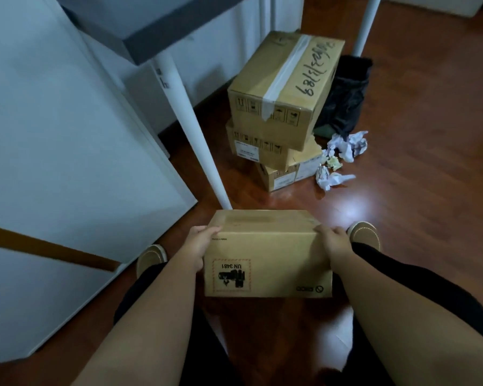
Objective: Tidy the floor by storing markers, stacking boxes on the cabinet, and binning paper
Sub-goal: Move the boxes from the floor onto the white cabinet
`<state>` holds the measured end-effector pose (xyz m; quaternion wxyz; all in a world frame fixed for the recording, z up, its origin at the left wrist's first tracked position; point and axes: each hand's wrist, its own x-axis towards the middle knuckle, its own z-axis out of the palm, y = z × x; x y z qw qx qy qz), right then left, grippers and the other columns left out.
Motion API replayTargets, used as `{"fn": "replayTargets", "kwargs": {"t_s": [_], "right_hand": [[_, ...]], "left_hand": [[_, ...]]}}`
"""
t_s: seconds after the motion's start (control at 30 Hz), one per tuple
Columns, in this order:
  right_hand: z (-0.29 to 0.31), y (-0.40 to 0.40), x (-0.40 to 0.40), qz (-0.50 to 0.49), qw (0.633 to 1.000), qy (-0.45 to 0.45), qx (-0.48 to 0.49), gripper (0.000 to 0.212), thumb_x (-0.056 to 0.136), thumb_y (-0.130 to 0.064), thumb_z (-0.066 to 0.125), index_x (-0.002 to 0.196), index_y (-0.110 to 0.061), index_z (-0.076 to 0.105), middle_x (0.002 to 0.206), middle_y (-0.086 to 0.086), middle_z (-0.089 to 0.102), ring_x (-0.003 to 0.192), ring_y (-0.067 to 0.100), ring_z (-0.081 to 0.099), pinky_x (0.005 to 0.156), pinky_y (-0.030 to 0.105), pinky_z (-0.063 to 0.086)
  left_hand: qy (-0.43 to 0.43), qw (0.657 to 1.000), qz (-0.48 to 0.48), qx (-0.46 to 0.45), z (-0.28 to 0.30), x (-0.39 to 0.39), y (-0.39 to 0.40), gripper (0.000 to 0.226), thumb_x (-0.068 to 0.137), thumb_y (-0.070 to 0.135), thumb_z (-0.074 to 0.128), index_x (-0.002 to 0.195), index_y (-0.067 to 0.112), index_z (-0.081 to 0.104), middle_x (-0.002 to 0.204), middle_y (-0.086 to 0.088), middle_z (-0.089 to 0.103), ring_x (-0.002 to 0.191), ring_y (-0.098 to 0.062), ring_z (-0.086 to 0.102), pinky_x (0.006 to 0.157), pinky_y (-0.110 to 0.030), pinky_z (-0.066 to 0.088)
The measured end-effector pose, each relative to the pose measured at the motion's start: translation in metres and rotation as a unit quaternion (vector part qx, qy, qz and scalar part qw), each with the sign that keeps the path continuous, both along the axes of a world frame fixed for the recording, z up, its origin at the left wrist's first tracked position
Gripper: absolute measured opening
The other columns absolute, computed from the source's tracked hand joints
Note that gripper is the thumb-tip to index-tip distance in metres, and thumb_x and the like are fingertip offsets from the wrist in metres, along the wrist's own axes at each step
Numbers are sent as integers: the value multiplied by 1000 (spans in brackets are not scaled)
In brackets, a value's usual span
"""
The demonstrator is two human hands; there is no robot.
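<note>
Three cardboard boxes (pixel 279 107) sit stacked on the wooden floor (pixel 416 204) ahead, beside a white cabinet (pixel 67 149) on the left and a black bin (pixel 346 98) behind. A fourth, smaller cardboard box (pixel 268 254) is held above the floor between the feet, the left hand (pixel 198 249) and right hand (pixel 332 243) each curled round a top side edge. Crumpled paper (pixel 343 154) lies just beside the stack. Best to keep the box level, grip even, and lift clear of the table leg (pixel 195 129) toward the cabinet top.
</note>
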<state>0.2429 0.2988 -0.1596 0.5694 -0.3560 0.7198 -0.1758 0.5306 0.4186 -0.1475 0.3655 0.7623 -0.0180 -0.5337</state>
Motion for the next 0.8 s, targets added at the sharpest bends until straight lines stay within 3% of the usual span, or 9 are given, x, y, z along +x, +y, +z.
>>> {"fn": "replayTargets", "kwargs": {"t_s": [0.07,0.27,0.43,0.53,0.8], "right_hand": [[21,12,-1,-2,1000,-10,-19,32,85,-38,60,103,-14,48,108,13,54,98,30,50,80,37,41],[102,21,-19,-8,994,-35,-101,39,86,-41,57,113,-14,47,109,9,53,99,27,48,79,38,38],[162,31,-44,-31,981,-34,-191,33,84,-44,53,110,-25,46,108,6,55,96,28,51,73,37,39],[203,41,-55,-93,961,-4,-259,29,87,-37,49,113,-23,48,100,8,55,89,30,51,71,35,37],[296,53,-75,-193,893,-18,-407,31,83,-34,47,112,-25,54,97,4,59,88,29,54,74,37,43]], "left_hand": [[-3,1000,7,-23,25,-4,3,73,59,42,84,123,17,58,113,-16,70,94,-34,72,71,-48,60],[-75,994,-8,-82,116,-40,-2,43,72,41,76,101,28,48,110,-9,59,104,-30,61,92,-57,52],[-104,983,-27,-150,165,-63,-3,55,76,40,76,119,26,46,114,-7,56,106,-27,58,93,-55,50],[-101,975,-43,-192,199,-81,-9,52,80,35,75,121,25,44,113,-8,54,105,-26,56,94,-52,49],[-124,938,-65,-318,286,-108,-9,53,85,34,70,128,27,40,116,-2,52,102,-17,51,72,-36,42]]}}
